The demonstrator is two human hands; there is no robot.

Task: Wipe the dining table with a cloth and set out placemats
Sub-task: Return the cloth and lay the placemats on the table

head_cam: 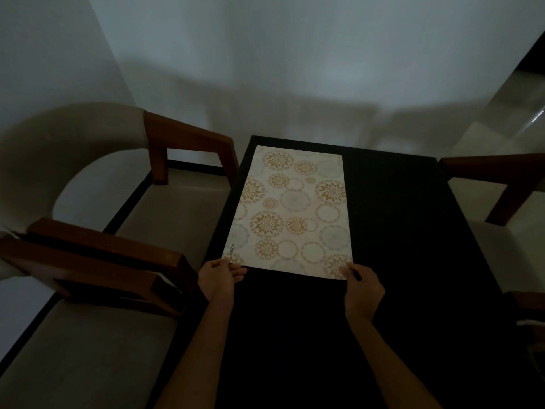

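Note:
A cream placemat printed with gold and grey flower circles lies flat on the far left part of the black dining table. My left hand pinches its near left corner. My right hand pinches its near right corner. Both forearms reach in from the bottom of the view over the dark tabletop. No cloth is in view.
Two cushioned chairs with wooden arms stand at the left, one by the mat and one nearer me. Another chair's wooden arm shows at the right. A pale wall rises behind the table.

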